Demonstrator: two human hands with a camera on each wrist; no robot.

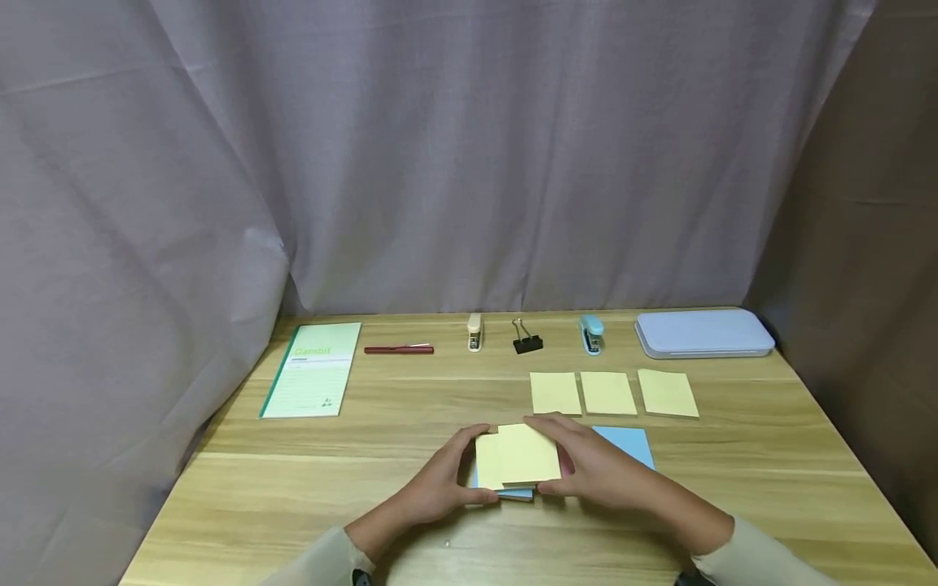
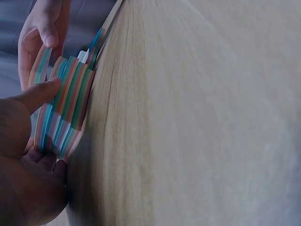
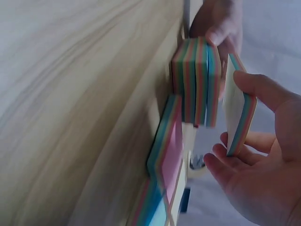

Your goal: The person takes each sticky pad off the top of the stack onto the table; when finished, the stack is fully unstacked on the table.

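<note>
My left hand grips a stack of sticky note pads on the table, thumb on the near side and fingers round the far side. The stack has a yellow top and striped, multicoloured edges. Between its thumb and fingers my right hand holds one more yellow-topped sticky note pad. That pad is raised and tilted over the right part of the stack, with a gap below it in the right wrist view. Beneath the right hand lie a pink-topped pad and a blue-topped pad, both partly hidden in the head view.
Three yellow pads lie in a row beyond the right hand. Along the back are a green notebook, a dark red pen, a cream stapler, a black binder clip, a blue stapler and a pale case.
</note>
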